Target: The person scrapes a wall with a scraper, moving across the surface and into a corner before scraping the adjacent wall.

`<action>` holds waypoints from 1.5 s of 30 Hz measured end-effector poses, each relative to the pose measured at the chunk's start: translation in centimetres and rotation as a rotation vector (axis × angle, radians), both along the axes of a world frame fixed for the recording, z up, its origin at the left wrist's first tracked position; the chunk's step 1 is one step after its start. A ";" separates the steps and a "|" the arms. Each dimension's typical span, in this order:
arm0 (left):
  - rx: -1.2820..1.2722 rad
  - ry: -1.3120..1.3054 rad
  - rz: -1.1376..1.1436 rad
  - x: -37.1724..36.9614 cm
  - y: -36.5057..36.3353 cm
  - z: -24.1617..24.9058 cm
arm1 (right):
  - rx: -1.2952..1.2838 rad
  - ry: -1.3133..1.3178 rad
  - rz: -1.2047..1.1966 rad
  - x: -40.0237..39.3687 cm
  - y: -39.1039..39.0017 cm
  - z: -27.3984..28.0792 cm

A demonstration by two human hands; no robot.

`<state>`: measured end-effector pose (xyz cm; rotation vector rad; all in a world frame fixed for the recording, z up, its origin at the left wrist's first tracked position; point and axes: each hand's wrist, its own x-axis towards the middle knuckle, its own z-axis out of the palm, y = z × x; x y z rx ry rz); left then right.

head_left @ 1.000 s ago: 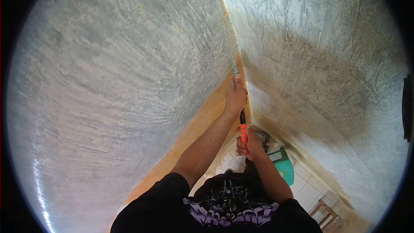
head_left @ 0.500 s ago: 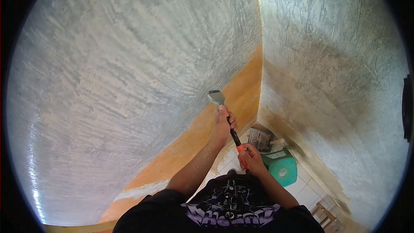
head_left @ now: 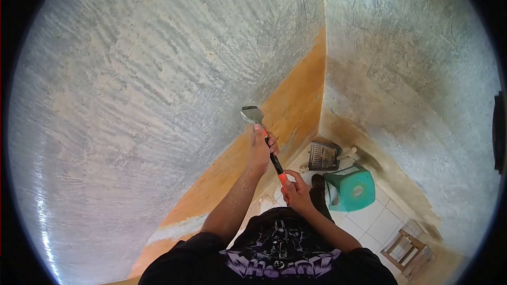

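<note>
A long-handled scraper [head_left: 274, 162] with a black and red handle slants across the middle of the view. Its wide metal blade [head_left: 252, 113] is at the wall, where grey scraped surface [head_left: 158, 74] borders a band of orange paint [head_left: 298, 95]. My left hand [head_left: 260, 150] is closed round the upper handle, just below the blade. Lower down, my right hand [head_left: 297, 192] grips the red end of the handle. Pale dust specks cover my left forearm.
A green plastic stool [head_left: 356, 190] stands on the white tiled floor [head_left: 369, 216], beside a dark ribbed tray [head_left: 324, 156] in the corner. A wooden stool [head_left: 404, 250] is at the lower right. A second wall [head_left: 401, 74] rises on the right.
The scraper and both hands have shifted slightly left, the blade also slightly up. The view has moved, showing more of the floor, a dark shoe and the wooden stool.
</note>
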<state>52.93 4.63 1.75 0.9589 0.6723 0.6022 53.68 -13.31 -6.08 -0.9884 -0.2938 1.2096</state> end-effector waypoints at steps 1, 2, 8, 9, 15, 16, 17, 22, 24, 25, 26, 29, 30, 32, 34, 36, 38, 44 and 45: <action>0.006 0.009 -0.005 -0.1 0.1 0.0 | 0.006 -0.014 -0.019 -0.3 0.1 -0.1; 0.012 0.018 -0.008 0.0 0.2 0.0 | 0.011 -0.027 -0.036 -0.6 0.1 -0.3; 0.057 0.024 -0.028 0.7 0.5 -0.2 | -0.004 -0.072 -0.119 -1.0 0.8 -1.1; 0.073 0.029 -0.027 0.9 0.6 -0.1 | 0.000 -0.075 -0.141 -1.1 0.9 -1.1; 0.083 0.042 -0.038 2.0 0.8 0.4 | -0.033 -0.129 -0.162 -0.6 1.5 -1.1; 0.089 0.048 -0.031 2.0 0.8 0.4 | -0.030 -0.111 -0.162 -0.6 1.6 -1.1; 0.095 0.054 -0.025 2.1 0.8 0.5 | -0.029 -0.093 -0.163 -0.6 1.7 -1.1; 0.141 0.137 0.007 1.9 0.7 0.4 | -0.014 -0.033 -0.139 -0.9 1.6 -0.6; 0.106 0.166 0.013 2.4 0.7 0.9 | -0.026 -0.025 -0.155 -1.0 1.8 -0.6; 0.131 0.167 0.002 2.8 0.9 1.2 | -0.015 -0.018 -0.175 -0.9 2.0 -0.6; 0.153 0.168 -0.008 3.5 1.2 1.5 | -0.005 -0.012 -0.194 -0.6 2.4 -0.6; 0.137 0.164 -0.017 3.0 1.0 1.3 | -0.024 -0.035 -0.190 -1.1 2.1 -0.6; 0.125 0.158 -0.022 2.8 1.0 1.3 | -0.031 -0.050 -0.185 -1.3 2.2 -0.7; 0.113 0.166 -0.025 2.5 1.1 1.2 | -0.013 -0.012 -0.162 -1.3 2.1 -1.0; 0.119 0.179 -0.027 2.4 1.1 1.2 | -0.008 0.015 -0.164 -1.6 2.1 -1.0; 0.151 0.178 -0.025 3.4 1.2 1.5 | -0.007 0.013 -0.190 -0.9 2.6 -0.8; 0.160 0.169 -0.041 3.6 1.4 1.1 | -0.005 0.060 -0.177 -0.5 2.5 -0.7; 0.028 0.021 -0.159 3.9 2.4 0.3 | -0.011 0.085 -0.125 -0.3 2.5 -0.6; 0.012 -0.015 -0.180 4.0 2.6 0.3 | -0.003 0.084 -0.140 -0.2 2.7 -0.6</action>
